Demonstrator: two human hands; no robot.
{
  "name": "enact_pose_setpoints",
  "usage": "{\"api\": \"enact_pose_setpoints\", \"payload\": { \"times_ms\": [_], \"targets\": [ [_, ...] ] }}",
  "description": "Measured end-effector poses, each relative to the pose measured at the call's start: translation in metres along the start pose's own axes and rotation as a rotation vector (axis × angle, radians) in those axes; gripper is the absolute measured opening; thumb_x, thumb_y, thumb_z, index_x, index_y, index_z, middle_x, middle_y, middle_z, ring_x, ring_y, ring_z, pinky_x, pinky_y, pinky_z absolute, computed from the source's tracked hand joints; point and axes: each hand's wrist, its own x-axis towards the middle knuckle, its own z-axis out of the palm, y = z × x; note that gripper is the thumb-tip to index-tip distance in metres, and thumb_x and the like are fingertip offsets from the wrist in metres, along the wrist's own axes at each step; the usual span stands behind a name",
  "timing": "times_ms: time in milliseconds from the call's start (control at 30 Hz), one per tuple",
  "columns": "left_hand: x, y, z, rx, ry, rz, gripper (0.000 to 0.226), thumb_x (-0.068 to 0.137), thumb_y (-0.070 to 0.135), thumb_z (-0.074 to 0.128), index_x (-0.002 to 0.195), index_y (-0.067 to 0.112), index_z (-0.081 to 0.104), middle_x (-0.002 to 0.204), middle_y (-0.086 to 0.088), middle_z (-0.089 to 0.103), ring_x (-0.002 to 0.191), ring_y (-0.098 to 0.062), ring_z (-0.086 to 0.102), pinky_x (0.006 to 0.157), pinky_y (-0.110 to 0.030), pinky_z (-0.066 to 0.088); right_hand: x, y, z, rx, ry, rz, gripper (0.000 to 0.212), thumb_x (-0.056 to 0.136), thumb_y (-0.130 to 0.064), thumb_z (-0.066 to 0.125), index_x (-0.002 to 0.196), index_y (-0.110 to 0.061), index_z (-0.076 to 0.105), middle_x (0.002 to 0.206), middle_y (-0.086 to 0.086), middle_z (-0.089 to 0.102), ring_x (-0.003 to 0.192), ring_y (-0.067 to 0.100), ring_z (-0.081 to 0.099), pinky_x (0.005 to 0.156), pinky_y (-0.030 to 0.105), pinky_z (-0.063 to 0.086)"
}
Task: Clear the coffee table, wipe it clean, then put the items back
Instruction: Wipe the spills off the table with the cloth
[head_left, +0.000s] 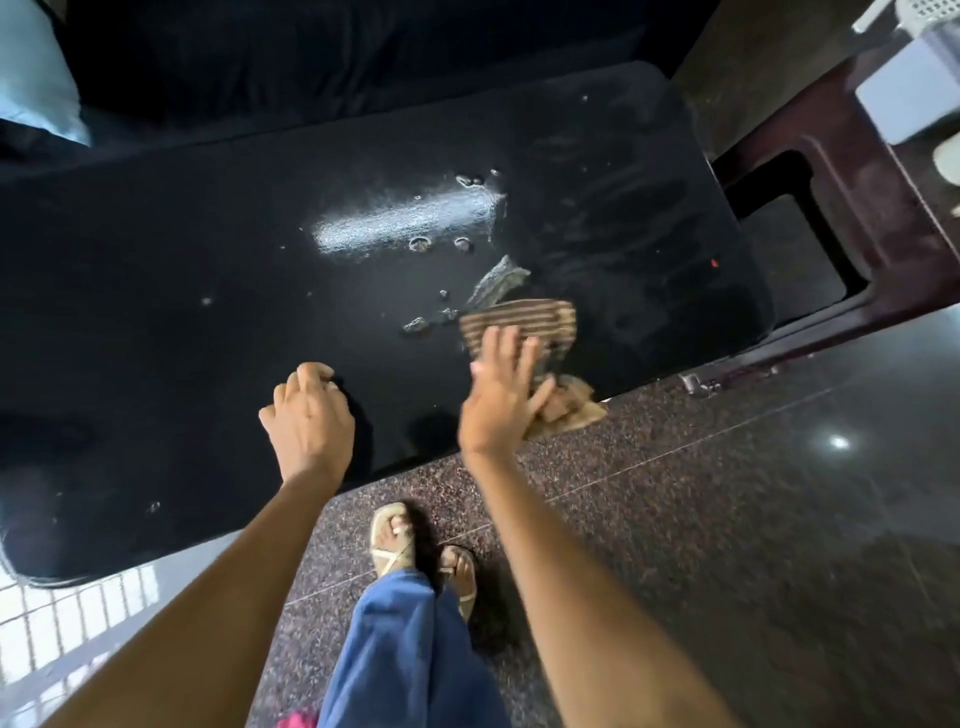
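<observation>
The black glossy coffee table (156, 291) fills the middle of the head view, with wet droplets and smears near its centre. A brown striped cloth (524, 322) lies on the table close to the front edge, one end hanging over the edge. My right hand (504, 395) presses flat on the cloth, fingers spread and blurred. My left hand (306, 415) rests on the table top near the front edge, fingers curled, holding nothing.
A dark sofa (311, 62) with a pale blue cushion (31, 73) runs behind the table. A dark red plastic stool (883, 208) stands at the right end. The polished granite floor (727, 519) lies in front, with my sandalled feet (395, 540) near the table.
</observation>
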Motion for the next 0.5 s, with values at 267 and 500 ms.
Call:
{"api": "enact_pose_setpoints", "payload": {
  "times_ms": [267,500],
  "targets": [
    [0.021,0.011,-0.002,0.0,-0.003,-0.007,0.023,0.093,0.01,0.039,0.11,0.007,0.054,0.116,-0.013,0.06,0.111,-0.034,0.049,0.094,-0.046,0.031,0.009,0.027,-0.006,-0.201,-0.452,-1.13,0.056,0.089,-0.015,0.042,0.142,-0.029,0.036,0.151,-0.008,0.032,0.143,0.017,0.021,0.116,0.05,0.006],
    [0.05,0.019,-0.006,-0.019,0.036,-0.025,0.022,0.094,0.01,0.039,0.111,0.007,0.054,0.115,-0.012,0.061,0.111,-0.033,0.049,0.093,-0.045,0.032,0.12,0.135,-0.07,-0.203,-0.124,-0.265,0.048,0.097,-0.015,0.045,0.143,-0.026,0.036,0.153,-0.005,0.031,0.144,0.019,0.02,0.109,0.062,0.019]
  ]
}}
